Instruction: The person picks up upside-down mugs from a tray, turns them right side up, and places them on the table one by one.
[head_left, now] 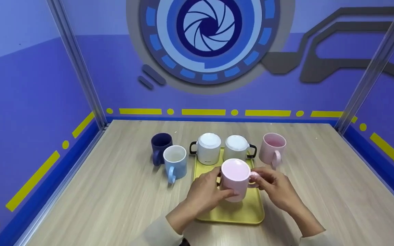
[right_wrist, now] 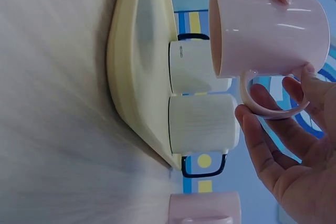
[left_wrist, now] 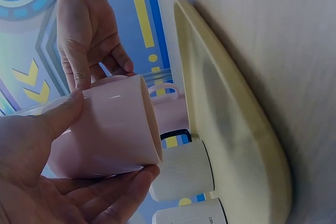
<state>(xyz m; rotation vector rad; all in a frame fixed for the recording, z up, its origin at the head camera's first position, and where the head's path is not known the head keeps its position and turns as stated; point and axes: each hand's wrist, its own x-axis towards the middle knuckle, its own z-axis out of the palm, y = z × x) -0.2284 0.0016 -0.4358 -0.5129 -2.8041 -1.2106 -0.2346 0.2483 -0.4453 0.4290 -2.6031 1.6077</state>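
Note:
A pink mug (head_left: 235, 181) hangs upside down above the yellow tray (head_left: 214, 217), its mouth facing the tray. My left hand (head_left: 205, 189) grips the mug's body from the left, with the thumb on the near side. The curved handle (right_wrist: 273, 113) is pinched by my right hand (head_left: 275, 186) on the right. On the tray's far half, two white mugs (head_left: 209, 148) (head_left: 236, 147) with black handles stand bottom up, side by side. The held mug partly hides the right one in the head view.
Left of the tray stand a navy mug (head_left: 159, 141) and a light blue mug (head_left: 177, 167), both upright and close together. Another pink mug (head_left: 272, 150) stands upright beyond the tray's right edge. Blue panels (head_left: 200, 99) wall in the wooden table (head_left: 115, 191) at the back and sides.

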